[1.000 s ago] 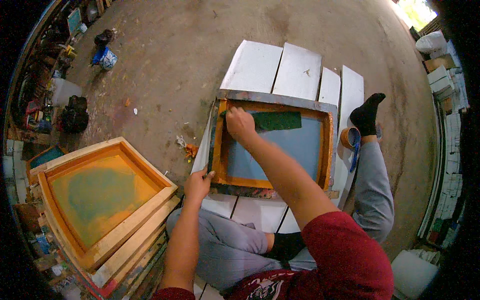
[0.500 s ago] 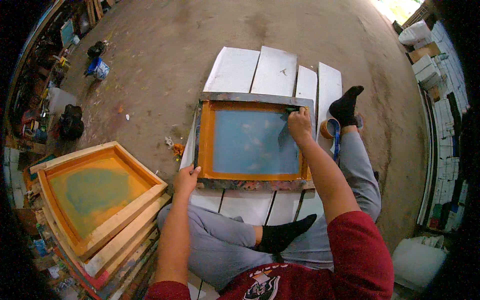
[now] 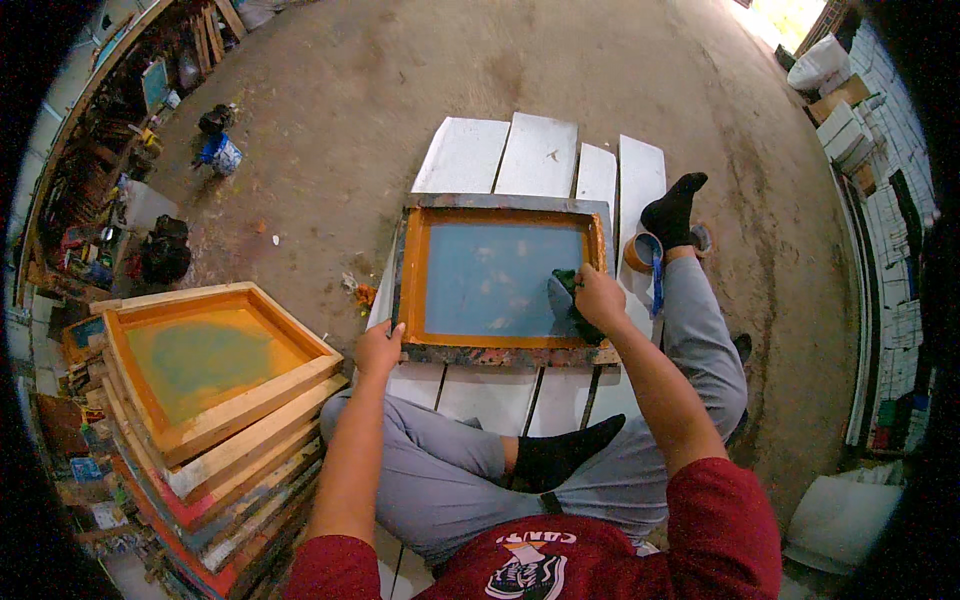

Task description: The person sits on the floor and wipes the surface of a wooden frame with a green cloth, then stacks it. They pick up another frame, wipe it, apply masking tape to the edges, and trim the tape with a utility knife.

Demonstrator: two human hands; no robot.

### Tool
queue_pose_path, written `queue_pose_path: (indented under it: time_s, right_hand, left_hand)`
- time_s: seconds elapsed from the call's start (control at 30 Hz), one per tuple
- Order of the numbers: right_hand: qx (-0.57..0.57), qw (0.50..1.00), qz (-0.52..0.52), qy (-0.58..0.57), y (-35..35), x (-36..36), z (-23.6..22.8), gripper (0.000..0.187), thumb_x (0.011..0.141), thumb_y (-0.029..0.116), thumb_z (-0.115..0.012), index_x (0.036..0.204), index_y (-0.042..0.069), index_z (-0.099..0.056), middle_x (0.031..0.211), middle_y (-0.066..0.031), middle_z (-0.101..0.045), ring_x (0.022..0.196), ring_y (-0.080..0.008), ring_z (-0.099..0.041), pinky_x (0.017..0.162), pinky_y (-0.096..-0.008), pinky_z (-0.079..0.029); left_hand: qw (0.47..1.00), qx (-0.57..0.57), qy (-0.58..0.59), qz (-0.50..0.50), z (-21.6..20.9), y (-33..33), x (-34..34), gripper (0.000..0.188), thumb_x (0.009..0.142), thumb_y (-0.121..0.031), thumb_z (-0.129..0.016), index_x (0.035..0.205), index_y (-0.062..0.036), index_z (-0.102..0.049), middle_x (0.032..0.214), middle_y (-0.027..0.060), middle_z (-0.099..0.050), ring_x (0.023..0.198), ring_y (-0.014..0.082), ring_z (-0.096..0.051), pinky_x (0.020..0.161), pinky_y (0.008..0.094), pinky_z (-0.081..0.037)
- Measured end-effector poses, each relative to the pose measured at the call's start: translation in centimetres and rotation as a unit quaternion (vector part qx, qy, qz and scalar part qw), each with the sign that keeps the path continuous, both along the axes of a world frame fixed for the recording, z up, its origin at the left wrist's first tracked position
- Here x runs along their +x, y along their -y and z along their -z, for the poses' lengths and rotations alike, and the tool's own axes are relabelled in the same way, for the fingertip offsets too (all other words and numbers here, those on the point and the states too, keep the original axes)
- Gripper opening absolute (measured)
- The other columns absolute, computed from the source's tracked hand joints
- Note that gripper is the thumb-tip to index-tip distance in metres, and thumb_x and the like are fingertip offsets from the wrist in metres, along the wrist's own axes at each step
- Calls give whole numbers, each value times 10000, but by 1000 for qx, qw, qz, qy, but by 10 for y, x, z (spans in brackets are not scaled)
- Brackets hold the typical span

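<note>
A screen-printing frame [image 3: 505, 204] lies before me, with grey-blue mesh [image 3: 480, 270] and an orange border inside its paint-stained wooden edges. Pale blotches mark the middle of the mesh. My left hand [image 3: 380, 348] is closed on the frame's near left corner, thumb on top. My right hand [image 3: 600, 298] grips a dark green rag [image 3: 574, 310], which rests on the right side of the mesh; its exact make is hard to tell. Right of the frame stands a small orange-brown tub [image 3: 638, 252] with a blue strip or handle hanging from it.
White planks [image 3: 535, 155] lie under the frame. At my left rises a stack of wooden frames [image 3: 215, 440], the top one yellow-orange with a greenish patch. A blue-and-white bucket [image 3: 220, 154] and a black bag [image 3: 165, 250] are on the floor. My socked foot [image 3: 672, 212] is beside the tub.
My right hand has moved the rag from the mesh's far right corner toward me, down its right side. My left hand stays on the near left corner. The whole view has shifted slightly.
</note>
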State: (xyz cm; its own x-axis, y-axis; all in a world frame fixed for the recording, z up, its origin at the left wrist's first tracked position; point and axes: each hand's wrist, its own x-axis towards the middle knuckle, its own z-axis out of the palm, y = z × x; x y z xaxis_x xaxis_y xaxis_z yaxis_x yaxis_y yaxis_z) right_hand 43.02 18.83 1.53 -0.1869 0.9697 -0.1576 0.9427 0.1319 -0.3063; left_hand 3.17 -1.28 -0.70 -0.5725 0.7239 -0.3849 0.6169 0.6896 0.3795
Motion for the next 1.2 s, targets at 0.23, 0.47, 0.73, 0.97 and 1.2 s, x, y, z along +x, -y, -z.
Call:
queue_pose_path:
  time_s: [0.23,0.47,0.73,0.97,1.2]
  right_hand:
    - [75,995,-51,-45,13,-4,-9,326,886,268,-786,1170,129,-706,1202,-137,-691,1140,-385,-654,893,-498,-552]
    - [80,988,128,20,9,24,8,592,883,358,-805,1358,75,-591,1259,-207,-662,1245,-376,-607,990,-494,-527]
    - [-9,994,97,-49,-2,66,38,795,900,389,-781,1529,53,-431,1182,-299,-706,1048,-468,-696,901,-557,-549]
    - [-29,999,-11,-15,-1,54,-3,656,900,266,-745,1507,294,-500,1001,-267,-728,944,-468,-713,827,-557,-572]
    - [-14,995,-95,-20,4,49,-80,532,849,251,-746,1365,235,-615,993,-248,-741,960,-460,-720,841,-557,-577]
  left_hand:
    - [974,109,-175,97,-5,1,22,564,928,-481,-723,1347,-104,-687,1297,143,-606,1173,368,-605,955,503,-518]
    - [918,190,-187,295,-14,6,46,615,843,-538,-787,1281,-112,-711,1240,109,-615,1210,317,-546,1018,472,-470]
    - [855,221,-122,454,-2,-2,158,660,721,-449,-892,1243,-110,-673,1179,89,-627,1170,316,-565,1036,453,-463]
    - [871,223,-146,413,10,-2,182,599,733,-331,-898,1237,-118,-654,1132,86,-616,1163,314,-568,1066,465,-452]
    - [869,300,-70,387,-17,11,170,631,779,-472,-854,1258,-113,-655,1199,109,-645,1160,330,-591,1106,502,-418]
